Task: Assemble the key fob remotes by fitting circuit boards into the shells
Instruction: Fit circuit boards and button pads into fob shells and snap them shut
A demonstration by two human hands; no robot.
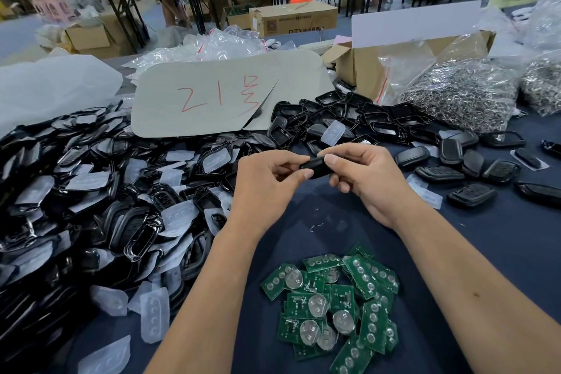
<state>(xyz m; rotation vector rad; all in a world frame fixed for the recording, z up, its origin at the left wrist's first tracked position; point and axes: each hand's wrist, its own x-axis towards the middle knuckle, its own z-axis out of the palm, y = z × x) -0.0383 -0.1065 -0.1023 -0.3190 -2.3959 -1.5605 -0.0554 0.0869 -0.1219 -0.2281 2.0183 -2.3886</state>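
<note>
Boards (331, 304) are lying near, w/ both hands farther off: left hand (267, 182) & right hand (361, 174) are pinching one fob (315, 166) midair. Uneven squeezing risks misaligning halves, maybe cracking clips.

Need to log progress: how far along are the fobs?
Done: closed fobs lie at right. In hand: left hand and right hand pinch one black fob. Left: green boards near the person, and a big shell pile at left.
</note>
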